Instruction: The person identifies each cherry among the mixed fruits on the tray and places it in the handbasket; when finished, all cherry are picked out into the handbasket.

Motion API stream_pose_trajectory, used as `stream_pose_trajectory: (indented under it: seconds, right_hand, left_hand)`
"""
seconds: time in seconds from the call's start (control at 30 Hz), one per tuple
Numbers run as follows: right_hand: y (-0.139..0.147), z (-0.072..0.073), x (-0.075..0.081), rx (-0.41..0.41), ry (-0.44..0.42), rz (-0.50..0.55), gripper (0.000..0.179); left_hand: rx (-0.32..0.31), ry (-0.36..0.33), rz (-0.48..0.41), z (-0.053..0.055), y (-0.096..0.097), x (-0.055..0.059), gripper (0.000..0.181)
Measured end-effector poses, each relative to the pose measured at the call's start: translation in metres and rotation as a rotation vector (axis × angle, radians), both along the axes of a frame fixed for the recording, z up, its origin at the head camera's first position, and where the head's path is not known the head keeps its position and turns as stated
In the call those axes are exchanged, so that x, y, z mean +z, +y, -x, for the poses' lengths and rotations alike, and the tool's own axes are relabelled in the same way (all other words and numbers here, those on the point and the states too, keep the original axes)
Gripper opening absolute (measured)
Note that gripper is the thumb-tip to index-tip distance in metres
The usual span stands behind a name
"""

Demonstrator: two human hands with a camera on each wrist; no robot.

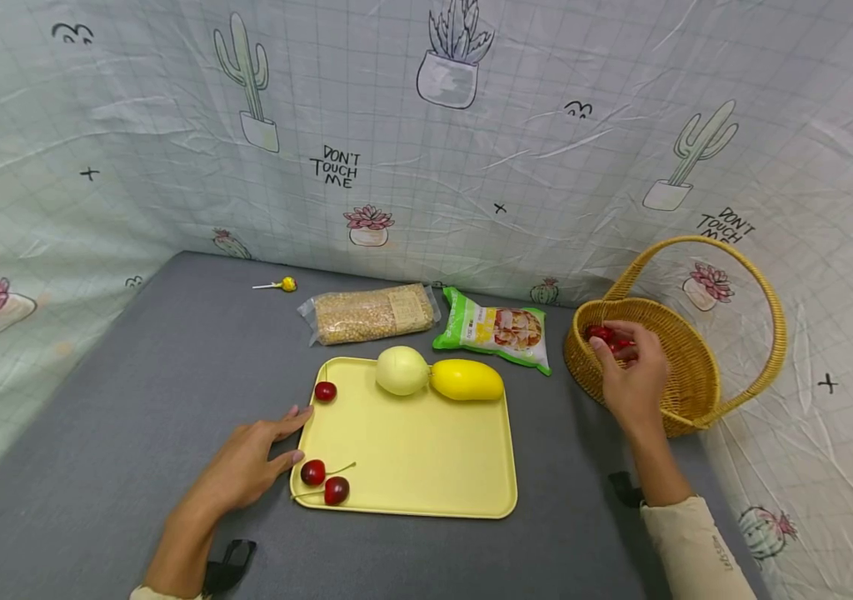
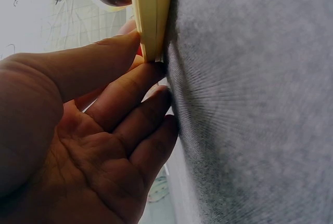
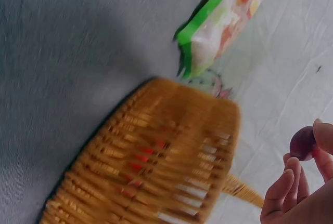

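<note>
In the head view, my right hand (image 1: 635, 371) is over the wicker basket (image 1: 685, 333). It pinches a dark red cherry (image 3: 303, 143) between thumb and fingertips, as the right wrist view shows. Some red (image 3: 140, 157) shows through the basket's side. My left hand (image 1: 242, 462) touches the left edge of the yellow tray (image 1: 415, 450), thumb and forefinger spread along it, fingers fairly straight. On the tray lie a cherry (image 1: 325, 391) at the upper left, two more, one cherry (image 1: 312, 472) beside another cherry (image 1: 336, 490), at the lower left, a pale green round fruit (image 1: 401, 371) and a yellow oblong fruit (image 1: 467, 380).
Behind the tray lie a clear bag of yellowish grains (image 1: 374, 314) and a green-and-white snack packet (image 1: 497, 329). A yellow lollipop (image 1: 287, 284) is at the far left. The basket's tall handle (image 1: 775, 333) arches over it. A printed cloth (image 1: 396, 125) hangs behind the grey table.
</note>
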State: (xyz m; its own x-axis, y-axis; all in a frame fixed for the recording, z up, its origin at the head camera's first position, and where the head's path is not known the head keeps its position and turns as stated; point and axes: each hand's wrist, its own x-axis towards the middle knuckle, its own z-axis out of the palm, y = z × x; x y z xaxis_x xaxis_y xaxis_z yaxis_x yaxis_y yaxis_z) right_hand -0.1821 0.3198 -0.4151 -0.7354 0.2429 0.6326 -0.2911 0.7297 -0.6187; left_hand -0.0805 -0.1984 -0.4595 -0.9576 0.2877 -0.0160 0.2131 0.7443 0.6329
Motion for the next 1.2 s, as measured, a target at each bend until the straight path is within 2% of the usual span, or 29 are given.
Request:
stream_pose_trajectory:
  seconds: [0.3, 0.57, 1.2]
  right_hand:
    - [0.028, 0.009, -0.001, -0.069, -0.058, 0.024, 0.027]
    - [0.054, 0.019, -0.005, -0.166, -0.204, 0.035, 0.028]
    - [0.091, 0.053, -0.01, -0.27, -0.379, 0.064, 0.03]
  left_hand:
    - [-0.001, -0.001, 0.006, 0.0, 0.0, 0.001, 0.061]
    - [-0.008, 0.009, 0.001, 0.0, 0.0, 0.001, 0.061]
    - [-0.005, 0.003, 0.004, 0.0, 0.0, 0.001, 0.062]
